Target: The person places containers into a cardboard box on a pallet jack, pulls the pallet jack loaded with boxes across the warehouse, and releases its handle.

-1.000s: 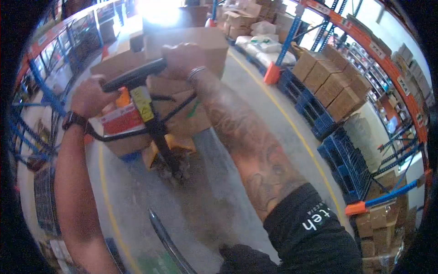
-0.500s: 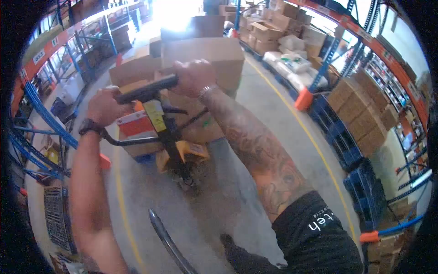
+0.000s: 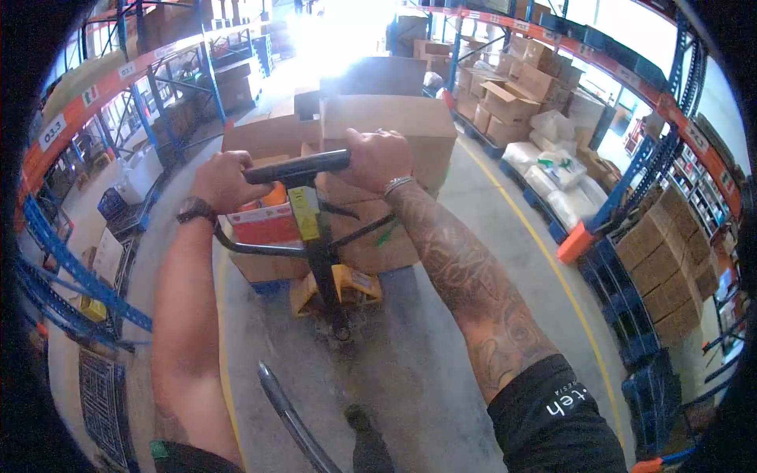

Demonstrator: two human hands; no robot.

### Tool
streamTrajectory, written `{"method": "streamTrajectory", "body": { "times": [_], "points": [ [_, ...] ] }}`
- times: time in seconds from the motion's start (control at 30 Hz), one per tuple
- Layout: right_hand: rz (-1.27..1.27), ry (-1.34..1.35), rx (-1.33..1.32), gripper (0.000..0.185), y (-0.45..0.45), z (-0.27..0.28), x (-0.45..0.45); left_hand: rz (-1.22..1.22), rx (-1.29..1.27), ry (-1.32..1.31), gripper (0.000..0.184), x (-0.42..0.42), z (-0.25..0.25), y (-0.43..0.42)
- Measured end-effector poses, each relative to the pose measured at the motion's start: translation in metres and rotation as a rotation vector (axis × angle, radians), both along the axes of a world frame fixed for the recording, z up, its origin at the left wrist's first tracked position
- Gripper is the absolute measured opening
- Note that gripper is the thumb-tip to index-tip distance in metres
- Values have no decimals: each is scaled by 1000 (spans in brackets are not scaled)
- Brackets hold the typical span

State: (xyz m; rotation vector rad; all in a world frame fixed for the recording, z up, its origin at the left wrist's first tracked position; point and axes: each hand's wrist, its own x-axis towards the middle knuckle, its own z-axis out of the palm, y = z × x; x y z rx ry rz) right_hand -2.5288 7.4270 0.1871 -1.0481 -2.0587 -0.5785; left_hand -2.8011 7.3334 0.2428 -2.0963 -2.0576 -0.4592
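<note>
Both my hands grip the black handle of a pallet jack. My left hand, with a dark watch at the wrist, is wrapped round its left end. My right hand, with a bracelet at the wrist, is closed round the right end. Below the handle, the jack's dark shaft bears a yellow label and runs down to a yellow base. Large cardboard boxes are loaded on the jack just beyond the handle. A red and white box shows behind the handle's left side.
Yellow floor lines border the aisle. Racking with orange beams stands on both sides. At right are white sacks, stacked cartons and blue pallets. A dark curved tube crosses the bottom of the view.
Hands, handle and boxes appear lower and farther right in view. The racks and pallets on both sides have shifted outward and downward. Both hands keep their hold on the handle.
</note>
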Motion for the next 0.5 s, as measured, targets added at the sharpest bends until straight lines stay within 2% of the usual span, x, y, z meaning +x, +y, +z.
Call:
{"method": "streamTrajectory", "body": {
  "times": [0.13, 0.27, 0.33, 0.37, 0.5],
  "points": [
    [33, 6, -19, 42, 75, 1, -28, -12, 35, 44, 53, -30, -1, 77],
    [17, 20, 43, 39, 138, -7, -59, -35, 43, 87, 60, -57, -3, 132],
    [-73, -53, -69, 35, 159, -7, -66, 7, 27, 89, 61, -61, -4, 153],
    [-68, -44, -76, 35, 178, -6, -72, -13, 4, -17, 51, -67, -4, 177],
    [-54, -39, -29, 38, 264, -1, -85, -49, 59, 46, 55, -86, -4, 265]
  ]
}}
